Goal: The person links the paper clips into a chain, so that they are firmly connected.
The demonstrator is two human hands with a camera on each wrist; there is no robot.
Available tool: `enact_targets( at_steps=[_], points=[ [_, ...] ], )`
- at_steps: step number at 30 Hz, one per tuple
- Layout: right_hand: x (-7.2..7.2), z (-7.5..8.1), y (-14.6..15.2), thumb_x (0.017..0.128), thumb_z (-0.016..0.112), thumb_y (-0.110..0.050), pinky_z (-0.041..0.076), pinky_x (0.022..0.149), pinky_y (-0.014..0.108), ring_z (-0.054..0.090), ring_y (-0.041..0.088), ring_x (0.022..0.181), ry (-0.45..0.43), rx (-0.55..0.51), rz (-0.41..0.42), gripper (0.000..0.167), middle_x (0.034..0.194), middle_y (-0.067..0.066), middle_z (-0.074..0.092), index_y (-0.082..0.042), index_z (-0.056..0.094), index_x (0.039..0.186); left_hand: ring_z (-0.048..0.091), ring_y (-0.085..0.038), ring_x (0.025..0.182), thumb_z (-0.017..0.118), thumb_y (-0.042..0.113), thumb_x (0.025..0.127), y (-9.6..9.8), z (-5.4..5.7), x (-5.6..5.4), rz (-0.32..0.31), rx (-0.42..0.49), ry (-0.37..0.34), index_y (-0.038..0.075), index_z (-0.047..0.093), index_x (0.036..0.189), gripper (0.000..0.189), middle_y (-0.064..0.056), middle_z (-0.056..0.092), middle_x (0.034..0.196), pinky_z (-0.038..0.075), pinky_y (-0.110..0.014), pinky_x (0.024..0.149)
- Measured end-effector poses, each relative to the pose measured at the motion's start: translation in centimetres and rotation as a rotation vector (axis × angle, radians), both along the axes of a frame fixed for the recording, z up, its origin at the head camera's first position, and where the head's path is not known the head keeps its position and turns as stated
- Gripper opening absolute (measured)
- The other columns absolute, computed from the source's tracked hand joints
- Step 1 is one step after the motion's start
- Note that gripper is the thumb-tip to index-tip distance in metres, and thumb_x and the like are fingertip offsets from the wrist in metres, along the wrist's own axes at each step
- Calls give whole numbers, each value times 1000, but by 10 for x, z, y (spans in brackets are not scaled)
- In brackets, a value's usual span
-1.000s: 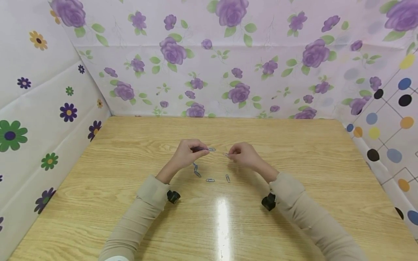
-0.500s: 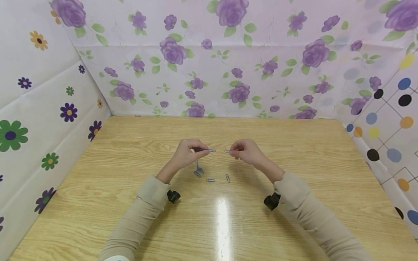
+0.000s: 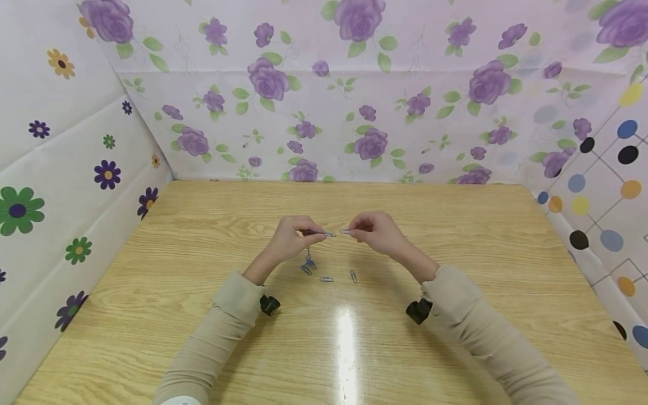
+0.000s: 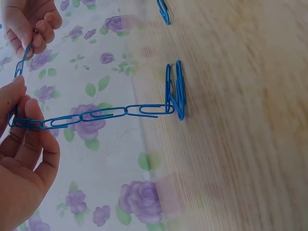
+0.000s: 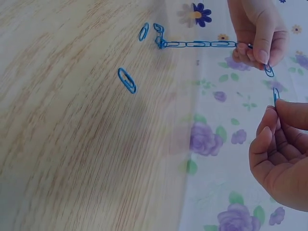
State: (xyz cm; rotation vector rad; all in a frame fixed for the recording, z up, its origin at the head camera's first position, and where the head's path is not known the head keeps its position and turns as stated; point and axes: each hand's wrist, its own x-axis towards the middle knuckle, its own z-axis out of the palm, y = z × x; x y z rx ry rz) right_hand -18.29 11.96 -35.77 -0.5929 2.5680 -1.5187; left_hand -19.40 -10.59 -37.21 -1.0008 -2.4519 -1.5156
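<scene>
My left hand (image 3: 293, 239) pinches the upper end of a chain of blue paper clips (image 4: 101, 114) between thumb and fingers. One clip of it sticks out past the fingertips toward the right hand. The rest of the chain hangs down, and its lower links bunch up on the table. My right hand (image 3: 379, 233) pinches a single blue paper clip (image 5: 275, 95), its free end pointing at the clip in the left hand. In the right wrist view a small gap separates these two clips.
Two loose paper clips lie on the wooden table (image 3: 455, 236), one clip (image 3: 326, 279) near the chain's bunched end and another clip (image 3: 353, 276) to its right. Flowered cloth (image 3: 324, 124) stands behind the table, with patterned cloth at both sides.
My right hand has brought its paper clip up and leftward, closer to the left hand's clip. The chain's lower links have shifted and gathered on the table. My left hand is nearly still.
</scene>
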Motion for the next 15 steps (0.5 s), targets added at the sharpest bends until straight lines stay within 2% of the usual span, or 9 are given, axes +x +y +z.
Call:
enact_targets(
  at_steps=[3,6,11,15],
  points=[
    [-1,0,-4,87,60,-4,44,55,27,56,35,71,22,-8,15,6,78,12,61,0,64,87,54,-21,62,67,-4,78,2,13,9,-2,-18,-1,-6,69,80,4,-15,64,74,46,-31,59],
    [-1,1,-7,87,59,-4,45,55,28,56,31,69,37,-4,25,7,77,10,61,0,64,87,54,-21,62,67,-4,79,4,24,16,-2,-36,-7,-8,69,80,4,-16,63,74,45,-26,59],
    [-3,2,-11,88,59,-7,45,56,29,54,18,65,48,21,41,10,78,6,61,2,64,89,53,-23,62,66,-6,79,5,27,18,-12,-43,-8,-8,68,80,4,-17,63,74,45,-32,58],
    [-3,2,-14,89,58,-7,45,56,29,54,18,66,39,29,42,9,80,7,62,0,65,89,53,-23,61,66,-7,78,5,25,16,-35,-35,6,-9,68,79,3,-17,63,73,45,-35,57]
  ],
)
